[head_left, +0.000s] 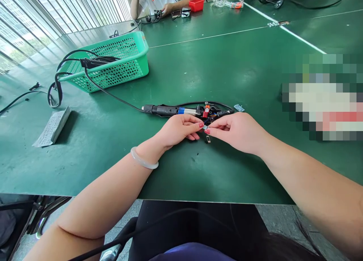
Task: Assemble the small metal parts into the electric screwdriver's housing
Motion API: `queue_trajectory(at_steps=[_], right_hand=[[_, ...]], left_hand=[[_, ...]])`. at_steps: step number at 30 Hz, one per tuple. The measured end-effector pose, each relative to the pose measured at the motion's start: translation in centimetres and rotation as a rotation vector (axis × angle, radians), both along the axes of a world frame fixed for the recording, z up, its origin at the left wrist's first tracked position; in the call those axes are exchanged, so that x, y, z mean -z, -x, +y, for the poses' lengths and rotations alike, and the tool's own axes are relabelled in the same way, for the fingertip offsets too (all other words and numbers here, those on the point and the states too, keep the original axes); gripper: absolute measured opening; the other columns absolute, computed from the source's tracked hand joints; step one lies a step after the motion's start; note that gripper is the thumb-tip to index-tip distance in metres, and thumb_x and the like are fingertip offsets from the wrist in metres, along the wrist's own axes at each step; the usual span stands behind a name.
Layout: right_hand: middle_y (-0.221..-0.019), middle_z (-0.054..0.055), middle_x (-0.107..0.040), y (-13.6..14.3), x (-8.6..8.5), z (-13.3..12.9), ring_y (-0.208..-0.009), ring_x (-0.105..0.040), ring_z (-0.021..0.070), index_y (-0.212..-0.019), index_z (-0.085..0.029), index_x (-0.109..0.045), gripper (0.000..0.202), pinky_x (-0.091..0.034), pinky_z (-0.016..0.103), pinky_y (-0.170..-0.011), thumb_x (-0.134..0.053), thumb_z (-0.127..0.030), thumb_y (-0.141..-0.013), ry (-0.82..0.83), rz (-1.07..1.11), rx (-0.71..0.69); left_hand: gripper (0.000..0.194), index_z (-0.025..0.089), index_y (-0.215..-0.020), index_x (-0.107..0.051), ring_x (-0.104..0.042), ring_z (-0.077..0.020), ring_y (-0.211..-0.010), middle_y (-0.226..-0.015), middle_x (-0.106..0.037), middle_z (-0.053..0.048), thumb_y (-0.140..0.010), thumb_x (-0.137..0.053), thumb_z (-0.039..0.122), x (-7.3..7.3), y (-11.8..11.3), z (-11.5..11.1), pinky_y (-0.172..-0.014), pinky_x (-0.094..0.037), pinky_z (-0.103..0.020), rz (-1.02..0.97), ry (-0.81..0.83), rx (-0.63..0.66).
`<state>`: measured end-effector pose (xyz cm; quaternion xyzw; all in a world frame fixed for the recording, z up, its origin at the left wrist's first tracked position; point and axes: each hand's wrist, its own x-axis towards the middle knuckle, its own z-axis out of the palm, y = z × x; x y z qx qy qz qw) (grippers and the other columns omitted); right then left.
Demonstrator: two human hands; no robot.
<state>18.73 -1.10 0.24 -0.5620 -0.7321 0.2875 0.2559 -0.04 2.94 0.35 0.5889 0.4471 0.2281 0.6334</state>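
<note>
My left hand and my right hand meet over the table, each with thumb and forefinger pinched. Between their fingertips is a small light-blue piece, too small to identify. Just behind it lies a corded, wand-shaped black electrical device with a blue band, its right part opened to show wires and a red part. A small rectangular piece with a pale frame rests in front of my fingers. Another light-blue piece lies beyond my right hand.
On the green table, a green basket holds black cables at the back left. A folded printed paper lies at left. Across the table a person handles dark parts near a red box. A blurred patch covers the right.
</note>
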Motion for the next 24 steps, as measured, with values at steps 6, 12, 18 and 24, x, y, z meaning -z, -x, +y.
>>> queue_trajectory(at_steps=[6, 12, 18, 24], right_hand=[[-0.053, -0.004, -0.062, -0.8, 0.2, 0.5, -0.043, -0.048, 0.0102, -0.071, -0.024, -0.074, 0.022, -0.033, 0.026, -0.045, -0.061, -0.039, -0.08, -0.002, -0.016, -0.038], [-0.051, -0.005, -0.059, -1.0, 0.4, 0.5, -0.041, -0.043, 0.0088, -0.073, -0.023, -0.073, 0.02, -0.029, 0.026, -0.044, -0.06, -0.035, -0.082, -0.023, -0.104, -0.051], [-0.059, -0.003, -0.061, -1.3, 0.7, 0.5, -0.046, -0.045, 0.0107, -0.081, -0.024, -0.074, 0.025, -0.03, 0.029, -0.05, -0.055, -0.038, -0.087, -0.192, -0.228, -0.106], [-0.066, -0.002, -0.066, -1.4, 0.8, 0.5, -0.048, -0.049, 0.0103, -0.08, -0.024, -0.074, 0.02, -0.029, 0.026, -0.046, -0.055, -0.028, -0.084, -0.18, -0.227, -0.115]], left_hand=[[0.011, 0.009, -0.086, -0.063, -0.063, -0.0088, -0.061, -0.067, -0.066, -0.003, -0.08, -0.066, 0.017, 0.3, -0.1, 0.0, -0.06, -0.051, -0.022, -0.007, 0.005, 0.019], [0.023, 0.01, -0.099, -0.061, -0.061, -0.0076, -0.059, -0.072, -0.066, -0.002, -0.077, -0.068, 0.015, 0.6, -0.2, 0.0, -0.06, -0.051, -0.023, -0.048, -0.011, 0.025], [0.024, 0.009, -0.094, -0.065, -0.062, -0.0081, -0.062, -0.076, -0.067, -0.004, -0.072, -0.073, 0.014, 0.7, -0.3, -0.2, -0.064, -0.053, -0.025, -0.019, -0.07, 0.037], [0.024, 0.01, -0.095, -0.066, -0.063, -0.0095, -0.063, -0.074, -0.068, -0.004, -0.072, -0.072, 0.013, 0.7, -0.3, -0.3, -0.066, -0.054, -0.025, 0.0, -0.067, 0.05]])
